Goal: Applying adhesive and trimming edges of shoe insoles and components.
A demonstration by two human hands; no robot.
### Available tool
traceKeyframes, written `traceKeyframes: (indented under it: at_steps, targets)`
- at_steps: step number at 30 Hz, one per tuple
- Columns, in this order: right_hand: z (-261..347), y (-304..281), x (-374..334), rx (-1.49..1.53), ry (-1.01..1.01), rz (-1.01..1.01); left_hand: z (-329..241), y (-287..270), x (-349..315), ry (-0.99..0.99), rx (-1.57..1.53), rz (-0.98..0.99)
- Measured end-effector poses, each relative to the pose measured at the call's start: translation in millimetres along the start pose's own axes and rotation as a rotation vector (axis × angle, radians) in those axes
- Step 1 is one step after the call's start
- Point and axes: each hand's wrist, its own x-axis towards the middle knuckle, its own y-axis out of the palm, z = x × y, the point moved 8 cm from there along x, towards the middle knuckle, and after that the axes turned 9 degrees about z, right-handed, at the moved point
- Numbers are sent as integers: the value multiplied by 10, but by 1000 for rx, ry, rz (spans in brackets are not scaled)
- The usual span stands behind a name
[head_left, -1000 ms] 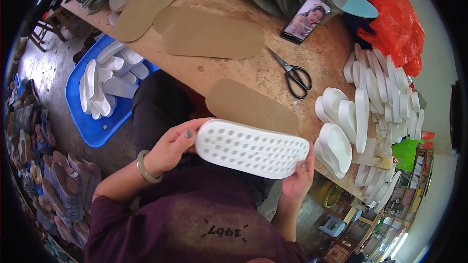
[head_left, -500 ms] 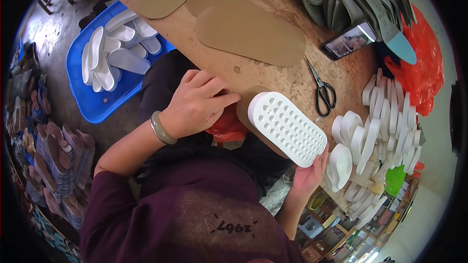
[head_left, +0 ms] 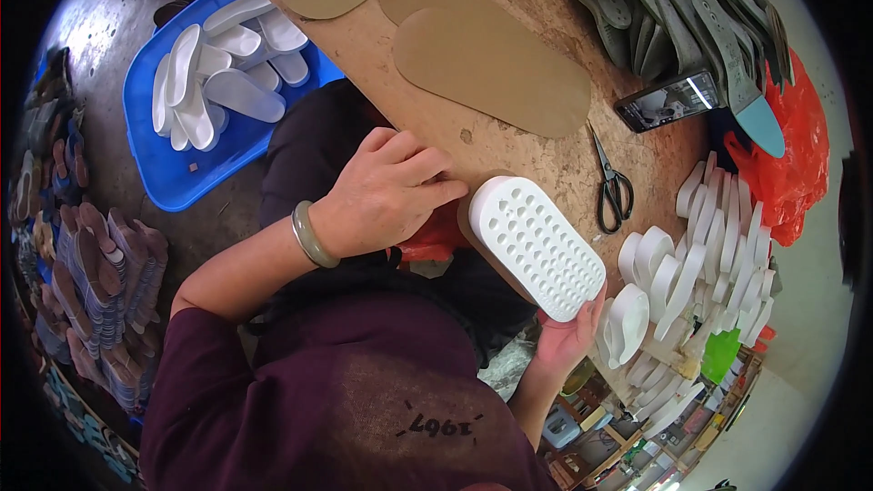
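Observation:
My right hand [head_left: 566,338] grips the near right end of a white shoe sole [head_left: 544,250], thumb along its edge. The sole lies tilted with its face of round and oval hollows upward. A brown insole sheet [head_left: 475,235] shows beneath it along its left side, at the table's edge. My left hand [head_left: 396,191] is at the sole's far left end, fingers curled and closed, the index fingertip close to the brown edge. Whatever its fingers hold, if anything, is hidden.
Brown insole sheets [head_left: 496,73] lie on the wooden table [head_left: 536,159], near black scissors [head_left: 614,191] and a phone [head_left: 668,102]. White soles [head_left: 668,282] and grey soles [head_left: 677,14] crowd the right. A blue tray [head_left: 168,191] of white soles stands left, beside stacked soles [head_left: 105,282].
The view has shifted, so the table, insoles and phone sit further right and lower. Both hands keep much the same hold beside the white sole.

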Motion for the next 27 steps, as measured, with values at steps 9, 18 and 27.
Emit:
traceKeyframes:
  at_steps: [9,18,27]
  targets:
    - [-15,-8,-8,8,2,-6,6,8,-4,-4,-10,6]
    - [-40,-65,-9,-17,2,-47,5,-4,5,-9,-6,-3]
    - [-8,-69,-55,22,-49,-87,-42,-48,56,3,-43,6]
